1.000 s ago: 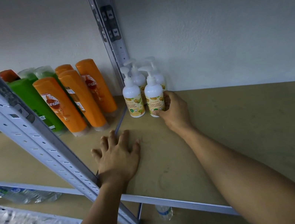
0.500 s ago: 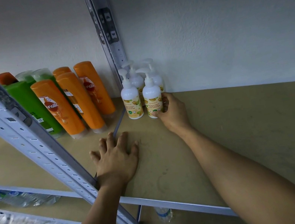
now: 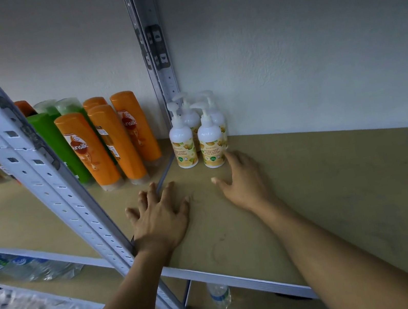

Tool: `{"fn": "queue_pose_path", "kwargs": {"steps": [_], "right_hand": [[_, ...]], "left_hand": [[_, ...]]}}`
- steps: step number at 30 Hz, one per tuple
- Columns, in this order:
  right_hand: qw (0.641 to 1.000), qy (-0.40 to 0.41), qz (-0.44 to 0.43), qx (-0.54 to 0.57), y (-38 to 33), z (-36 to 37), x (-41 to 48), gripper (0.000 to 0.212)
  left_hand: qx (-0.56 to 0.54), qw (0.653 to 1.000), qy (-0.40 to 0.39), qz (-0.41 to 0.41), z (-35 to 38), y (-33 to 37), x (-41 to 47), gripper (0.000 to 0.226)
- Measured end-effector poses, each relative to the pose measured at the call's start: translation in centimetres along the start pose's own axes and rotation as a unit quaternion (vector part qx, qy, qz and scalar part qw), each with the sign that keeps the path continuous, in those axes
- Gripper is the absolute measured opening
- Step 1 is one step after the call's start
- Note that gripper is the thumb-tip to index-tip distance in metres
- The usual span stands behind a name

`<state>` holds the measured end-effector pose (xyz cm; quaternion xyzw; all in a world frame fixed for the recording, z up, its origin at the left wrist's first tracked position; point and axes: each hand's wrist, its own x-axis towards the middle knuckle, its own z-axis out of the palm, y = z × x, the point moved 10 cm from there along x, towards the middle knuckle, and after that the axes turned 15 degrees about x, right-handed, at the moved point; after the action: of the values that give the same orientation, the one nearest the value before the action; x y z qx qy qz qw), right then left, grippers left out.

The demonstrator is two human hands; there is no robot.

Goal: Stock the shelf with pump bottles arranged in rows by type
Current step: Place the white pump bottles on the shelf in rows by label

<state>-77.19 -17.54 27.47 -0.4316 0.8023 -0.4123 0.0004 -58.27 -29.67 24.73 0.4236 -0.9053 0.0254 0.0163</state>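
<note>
1. Right hand [image 3: 242, 183] is coming off the front-right pump bottle [image 3: 211, 142] now. A second ago it was cupping that bottle's side; now the fingers are spread loose with nothing in them, one fingertip just beside the label, and I can't tell if it's actually touching.
2. Left hand [image 3: 160, 211] isn't doing much. It's lying flat, palm down, fingers splayed on the shelf board [image 3: 337, 186], same spot as before, holding nothing.
3. Pump bottles are sitting in the back left corner of this bay, right against the wall [image 3: 287, 46] and beside the upright post [image 3: 157, 54]. They're standing as a tight block, pumps all upright.
4. My guess at the step: letting go after nudging that bottle into line. Doing it well means pulling the hand straight back and low so the fingers aren't clipping the bottle and tipping it into the one behind.
5. For the next one, I'd be setting it right beside the front pair and keeping the labels facing out so the row is reading clean.
6. Count: four white pump bottles, two in front and two behind, all looking like the same type.
7. Next bay over: four orange shampoo bottles [image 3: 88, 149] clearly showing, plus a bit of another orange top further back, and green bottles [image 3: 52, 142], at least three, though the post is hiding part of them.
</note>
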Motion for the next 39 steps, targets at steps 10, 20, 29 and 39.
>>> {"fn": "queue_pose_path", "kwargs": {"steps": [10, 20, 29, 39], "right_hand": [[0.967, -0.223, -0.029, -0.121, -1.5, 0.2, -10.7, 0.074], [0.945, -0.289, -0.085, -0.127, -9.0, 0.7, -23.6, 0.069], [0.868, -0.464, -0.160, -0.077, -17.1, 9.4, -40.8, 0.073], [0.724, -0.658, -0.169, -0.119, -17.9, 22.6, -58.0, 0.076]], "left_hand": [[-0.004, 0.998, -0.020, 0.059, -0.7, 1.5, -4.4, 0.062], [-0.108, 0.993, 0.014, 0.041, 1.8, -3.2, -24.2, 0.050], [-0.200, 0.967, -0.106, -0.117, 14.8, -16.8, -46.6, 0.055], [-0.224, 0.933, -0.162, -0.231, 23.6, -23.4, -62.7, 0.047]]}}
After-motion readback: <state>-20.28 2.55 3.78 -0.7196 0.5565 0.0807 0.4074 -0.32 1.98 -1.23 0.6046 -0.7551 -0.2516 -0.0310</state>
